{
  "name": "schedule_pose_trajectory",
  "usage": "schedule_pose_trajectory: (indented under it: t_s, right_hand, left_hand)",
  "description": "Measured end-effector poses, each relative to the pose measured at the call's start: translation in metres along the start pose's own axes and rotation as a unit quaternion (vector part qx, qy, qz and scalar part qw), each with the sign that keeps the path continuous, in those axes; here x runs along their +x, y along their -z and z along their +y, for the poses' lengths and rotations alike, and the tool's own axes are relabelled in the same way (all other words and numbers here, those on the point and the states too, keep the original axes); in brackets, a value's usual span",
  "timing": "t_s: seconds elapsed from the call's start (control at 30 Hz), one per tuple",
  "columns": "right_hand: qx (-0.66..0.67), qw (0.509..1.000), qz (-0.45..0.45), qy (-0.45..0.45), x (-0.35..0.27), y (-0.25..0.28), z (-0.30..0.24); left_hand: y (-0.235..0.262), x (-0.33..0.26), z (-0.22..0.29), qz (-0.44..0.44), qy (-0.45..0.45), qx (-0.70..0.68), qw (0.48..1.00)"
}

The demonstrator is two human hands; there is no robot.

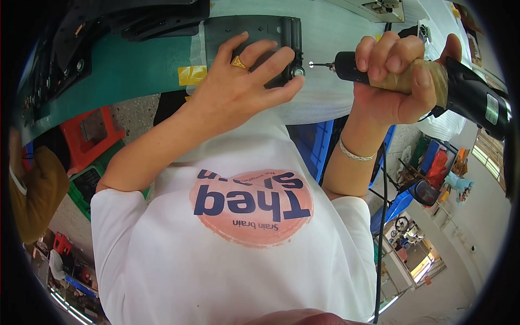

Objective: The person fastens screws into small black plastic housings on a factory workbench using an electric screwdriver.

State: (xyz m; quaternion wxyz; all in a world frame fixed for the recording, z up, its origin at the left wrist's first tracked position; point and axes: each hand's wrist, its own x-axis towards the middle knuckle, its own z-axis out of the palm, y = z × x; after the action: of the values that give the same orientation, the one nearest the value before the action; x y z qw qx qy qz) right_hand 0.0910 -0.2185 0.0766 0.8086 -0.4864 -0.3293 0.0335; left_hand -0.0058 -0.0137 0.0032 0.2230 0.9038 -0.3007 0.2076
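My left hand (246,81) lies over a dark plastic panel (216,35), its fingers spread and bent a little, a ring on one of them. Its thumb and nearest finger rest beside a round metal fitting (297,71) at the panel's right corner. My right hand (398,76) is wrapped round an electric screwdriver (349,66), whose grip is bound in tan tape. The screwdriver lies level, bit toward the left. A small shiny piece (311,64) sits at the bit's tip, apart from the panel's edge.
Larger black plastic parts (141,21) lie at the back left of the green worktop (130,67). Yellow tape (192,76) marks its front edge. Below are a red stool (89,143) and blue crates (314,143). A black cable (382,216) hangs at the right. Another person's sleeve (43,189) shows at the left.
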Motion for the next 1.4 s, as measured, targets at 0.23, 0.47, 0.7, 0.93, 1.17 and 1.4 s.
schedule_pose_trajectory:
  t_s: [0.23, 0.47, 0.7, 0.93, 1.17, 1.4]
  right_hand:
    - [0.034, 0.998, 0.052, 0.028, -0.004, -0.001, -0.005]
    - [0.046, 0.997, 0.035, 0.053, -0.008, 0.008, -0.006]
    - [0.035, 0.996, 0.062, 0.043, -0.011, 0.007, -0.006]
    - [0.035, 0.996, 0.074, 0.045, -0.012, 0.008, -0.006]
    - [0.059, 0.992, 0.094, 0.057, -0.012, 0.000, -0.005]
    - [0.030, 0.999, 0.006, 0.044, -0.006, 0.004, 0.001]
  left_hand:
    - [0.006, 0.019, 0.010, -0.001, 0.107, -0.111, 0.988]
    - [0.004, 0.029, 0.011, -0.010, 0.128, -0.091, 0.988]
    - [0.007, 0.043, 0.014, -0.052, 0.146, -0.096, 0.983]
    - [0.011, 0.049, 0.021, -0.101, 0.109, -0.045, 0.988]
    - [0.014, 0.024, 0.002, -0.044, -0.011, -0.055, 0.997]
    - [0.005, 0.007, -0.002, -0.012, 0.000, -0.073, 0.997]
